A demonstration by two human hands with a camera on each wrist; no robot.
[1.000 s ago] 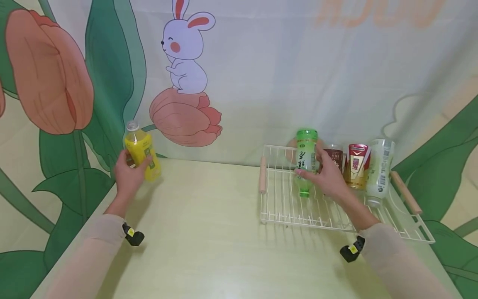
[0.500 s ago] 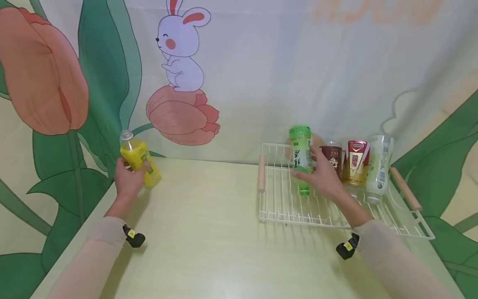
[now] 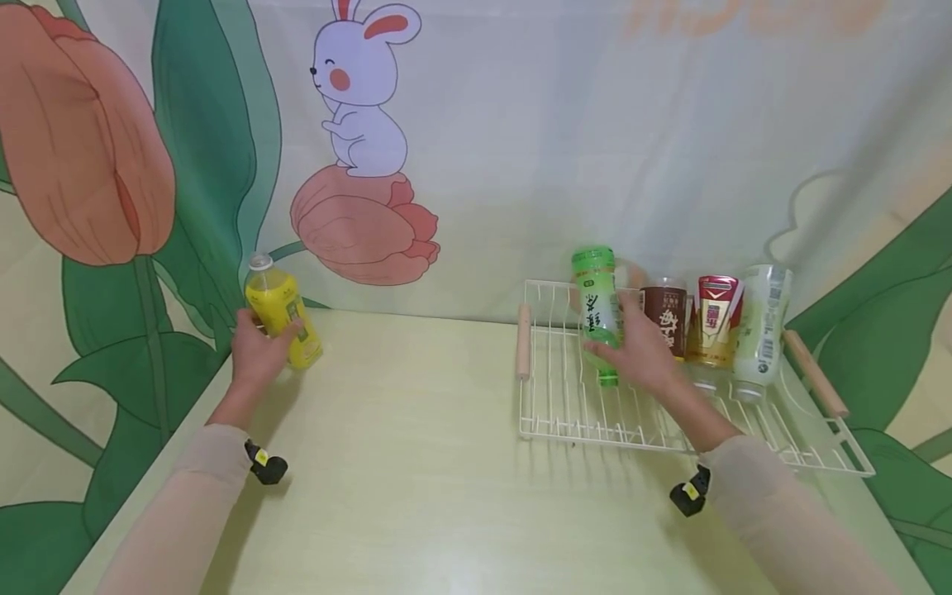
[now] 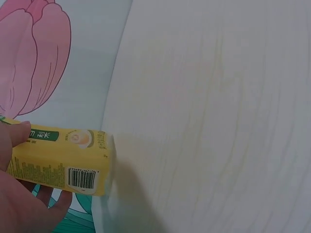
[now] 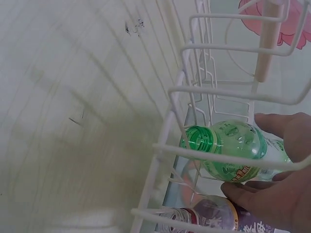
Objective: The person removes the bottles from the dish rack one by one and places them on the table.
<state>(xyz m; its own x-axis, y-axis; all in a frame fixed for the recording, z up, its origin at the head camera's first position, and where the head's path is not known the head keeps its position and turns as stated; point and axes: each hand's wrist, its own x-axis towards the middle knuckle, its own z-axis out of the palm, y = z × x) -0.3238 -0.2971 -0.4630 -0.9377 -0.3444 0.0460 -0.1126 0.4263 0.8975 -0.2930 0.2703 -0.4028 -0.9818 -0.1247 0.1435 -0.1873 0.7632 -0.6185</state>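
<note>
At the far left of the table, my left hand (image 3: 260, 351) grips a yellow drink bottle (image 3: 278, 302) with a clear neck, thumb across its label. The bottle leans slightly left, neck up; the left wrist view shows the base end of the yellow bottle (image 4: 73, 158) and its barcode. On the right, my right hand (image 3: 643, 347) holds a green tea bottle (image 3: 597, 302) upside down in a white wire rack (image 3: 565, 430). Its green neck points down among the wires, and its base tilts to the left. The right wrist view shows the green bottle (image 5: 238, 150) between thumb and fingers.
Right of the green bottle, a dark brown-labelled bottle (image 3: 664, 310), a red-and-gold bottle (image 3: 714, 326) and a pale green-white bottle (image 3: 762, 330) stand neck down in the rack. Wooden handles (image 3: 524, 343) flank it. A printed cloth (image 3: 506, 165) hangs behind the table (image 3: 416, 463).
The base end of the green bottle has tipped left, and my right hand has shifted slightly left with it. My left hand still holds the yellow bottle in nearly the same place.
</note>
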